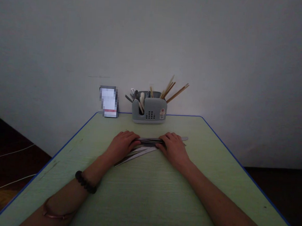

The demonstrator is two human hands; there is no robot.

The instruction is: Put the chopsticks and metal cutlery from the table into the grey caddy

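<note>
Several long, flat metal table knives [150,140] lie in a bundle across the table, with a rounded blade end sticking out on the right. My left hand [124,143] is closed around the bundle's left part, thumb in front and fingers behind. On its right part my right hand [173,147] is closed in the same way. A few more knives [137,155] lie fanned out at a slant just in front, touching the table, their left ends pointing toward me. Both palms hide parts of the metal.
A grey utensil holder [155,110] stands at the back against the wall, with spoons, other handles and wooden chopsticks [177,93] leaning out. Left of it a phone [109,101] with a lit, blurred screen is propped up. The pale green table [145,198] has a blue edge.
</note>
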